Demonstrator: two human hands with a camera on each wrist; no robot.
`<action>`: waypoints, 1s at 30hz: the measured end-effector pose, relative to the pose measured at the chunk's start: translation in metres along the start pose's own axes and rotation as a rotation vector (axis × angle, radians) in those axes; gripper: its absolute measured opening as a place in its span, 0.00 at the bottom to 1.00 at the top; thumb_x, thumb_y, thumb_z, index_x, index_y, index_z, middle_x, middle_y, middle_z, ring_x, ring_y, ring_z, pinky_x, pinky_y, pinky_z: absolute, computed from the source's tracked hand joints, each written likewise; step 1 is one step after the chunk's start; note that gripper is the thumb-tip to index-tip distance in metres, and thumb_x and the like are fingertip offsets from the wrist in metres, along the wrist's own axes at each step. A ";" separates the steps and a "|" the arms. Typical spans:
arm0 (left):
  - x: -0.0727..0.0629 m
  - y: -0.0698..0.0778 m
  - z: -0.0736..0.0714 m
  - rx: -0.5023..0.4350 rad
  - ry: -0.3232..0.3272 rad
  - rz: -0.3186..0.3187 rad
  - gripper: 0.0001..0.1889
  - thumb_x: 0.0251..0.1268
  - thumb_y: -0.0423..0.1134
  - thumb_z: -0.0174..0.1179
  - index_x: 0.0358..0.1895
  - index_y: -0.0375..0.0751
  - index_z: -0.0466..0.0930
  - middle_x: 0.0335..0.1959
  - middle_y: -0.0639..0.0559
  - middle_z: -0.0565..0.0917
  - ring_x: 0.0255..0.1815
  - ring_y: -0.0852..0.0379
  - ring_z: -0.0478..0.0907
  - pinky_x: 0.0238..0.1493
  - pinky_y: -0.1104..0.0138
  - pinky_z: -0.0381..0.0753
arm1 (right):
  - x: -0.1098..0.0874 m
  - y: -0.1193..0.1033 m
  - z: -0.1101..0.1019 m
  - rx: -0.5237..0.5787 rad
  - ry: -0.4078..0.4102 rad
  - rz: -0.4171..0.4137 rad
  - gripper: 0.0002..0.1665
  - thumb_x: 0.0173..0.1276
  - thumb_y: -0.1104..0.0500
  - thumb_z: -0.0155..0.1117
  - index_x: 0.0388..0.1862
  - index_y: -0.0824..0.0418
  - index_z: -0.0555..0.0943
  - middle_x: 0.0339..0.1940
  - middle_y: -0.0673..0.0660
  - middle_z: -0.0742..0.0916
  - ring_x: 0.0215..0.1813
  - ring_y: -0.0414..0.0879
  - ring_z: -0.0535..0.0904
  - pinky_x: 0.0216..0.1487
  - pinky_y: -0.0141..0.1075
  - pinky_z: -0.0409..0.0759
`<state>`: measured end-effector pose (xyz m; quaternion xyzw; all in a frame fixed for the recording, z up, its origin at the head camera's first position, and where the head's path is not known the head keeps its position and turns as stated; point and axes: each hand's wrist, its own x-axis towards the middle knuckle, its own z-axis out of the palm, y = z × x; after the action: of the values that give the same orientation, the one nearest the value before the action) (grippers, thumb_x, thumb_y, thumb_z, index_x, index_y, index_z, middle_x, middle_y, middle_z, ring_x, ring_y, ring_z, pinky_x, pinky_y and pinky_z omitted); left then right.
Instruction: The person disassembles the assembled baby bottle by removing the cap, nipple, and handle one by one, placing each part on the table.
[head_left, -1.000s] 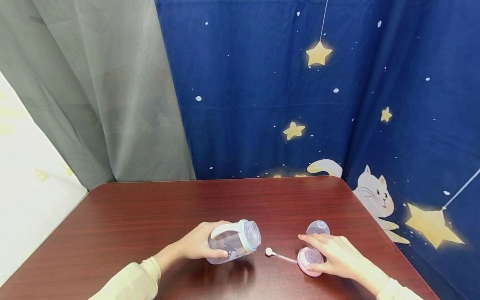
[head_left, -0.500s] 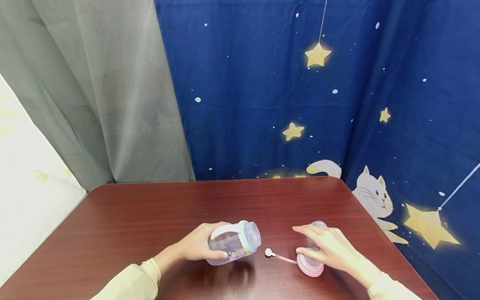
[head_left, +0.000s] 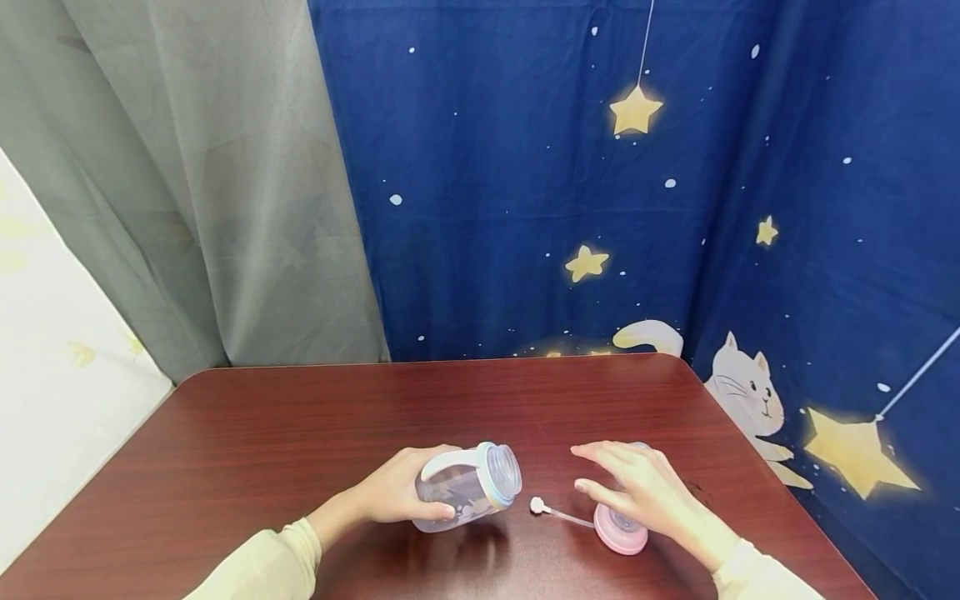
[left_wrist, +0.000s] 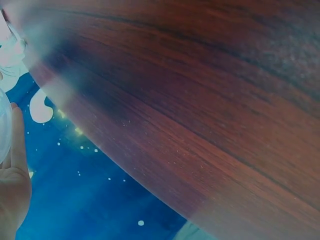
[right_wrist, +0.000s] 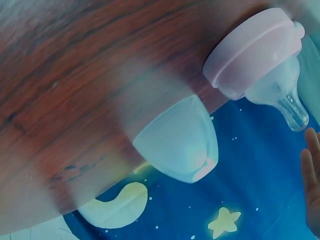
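Note:
My left hand grips a clear baby bottle that has a white handle and a pale blue neck ring. The bottle is tilted over the table, its uncovered mouth facing right. My right hand hovers with extended fingers above a pink bottle collar, holding nothing. A clear teat points up from that collar in the right wrist view. From the collar a thin straw runs left to a white weighted end. Behind stands a clear dome cap, mostly hidden by my right hand in the head view.
Everything rests on a reddish-brown wooden table with rounded far corners. A grey curtain and a blue star-patterned curtain hang behind it. The left wrist view shows mostly tabletop.
My right hand has shifted left and lifted away from the collar and teat, its thumb coming off to the left. The left hand and bottle have stayed put.

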<state>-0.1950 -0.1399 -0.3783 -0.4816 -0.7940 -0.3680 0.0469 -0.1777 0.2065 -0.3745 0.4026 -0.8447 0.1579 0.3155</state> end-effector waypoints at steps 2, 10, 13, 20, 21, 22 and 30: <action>0.000 0.000 0.000 0.002 0.001 0.001 0.29 0.46 0.48 0.65 0.55 0.50 0.68 0.42 0.60 0.77 0.37 0.65 0.73 0.36 0.70 0.73 | 0.001 -0.001 0.002 0.017 0.017 -0.002 0.22 0.53 0.45 0.63 0.46 0.52 0.78 0.40 0.45 0.82 0.40 0.37 0.77 0.34 0.36 0.73; 0.001 0.001 0.001 0.008 0.004 -0.001 0.29 0.45 0.48 0.65 0.55 0.50 0.68 0.42 0.61 0.77 0.37 0.65 0.73 0.36 0.70 0.73 | 0.004 -0.007 0.010 0.147 0.065 0.010 0.20 0.54 0.50 0.64 0.46 0.54 0.78 0.38 0.47 0.82 0.31 0.35 0.78 0.33 0.30 0.73; 0.001 0.001 0.001 0.015 0.006 0.006 0.29 0.46 0.48 0.65 0.55 0.50 0.68 0.42 0.60 0.77 0.37 0.65 0.73 0.36 0.70 0.73 | 0.004 -0.011 0.014 0.176 0.063 0.027 0.20 0.54 0.50 0.65 0.46 0.54 0.78 0.38 0.47 0.82 0.31 0.34 0.77 0.33 0.29 0.73; 0.001 0.002 0.001 0.016 0.006 -0.006 0.30 0.44 0.47 0.66 0.55 0.51 0.68 0.43 0.61 0.76 0.37 0.65 0.73 0.36 0.70 0.73 | 0.006 -0.021 0.024 0.200 0.032 0.059 0.20 0.54 0.49 0.65 0.46 0.49 0.77 0.37 0.42 0.81 0.31 0.31 0.75 0.30 0.26 0.71; 0.001 0.002 0.001 0.017 0.006 -0.010 0.30 0.43 0.47 0.66 0.55 0.52 0.68 0.43 0.62 0.76 0.37 0.65 0.73 0.37 0.70 0.73 | 0.006 -0.023 0.025 0.208 0.019 0.070 0.20 0.53 0.49 0.65 0.47 0.49 0.77 0.37 0.41 0.81 0.31 0.30 0.75 0.30 0.25 0.71; 0.001 0.002 0.001 0.016 0.006 -0.014 0.30 0.43 0.47 0.66 0.55 0.52 0.68 0.43 0.62 0.76 0.37 0.65 0.73 0.37 0.70 0.73 | 0.006 -0.024 0.026 0.214 0.009 0.076 0.20 0.53 0.49 0.65 0.47 0.48 0.77 0.37 0.40 0.80 0.31 0.29 0.75 0.31 0.25 0.71; 0.002 0.003 0.001 0.018 0.007 -0.008 0.30 0.44 0.47 0.66 0.54 0.52 0.68 0.43 0.62 0.76 0.37 0.65 0.73 0.36 0.70 0.73 | 0.007 -0.034 0.030 0.263 -0.071 0.115 0.20 0.56 0.47 0.63 0.48 0.46 0.76 0.36 0.39 0.80 0.31 0.29 0.74 0.31 0.27 0.72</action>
<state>-0.1937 -0.1369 -0.3769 -0.4768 -0.7990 -0.3626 0.0524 -0.1667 0.1654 -0.3922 0.3966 -0.8490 0.2708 0.2204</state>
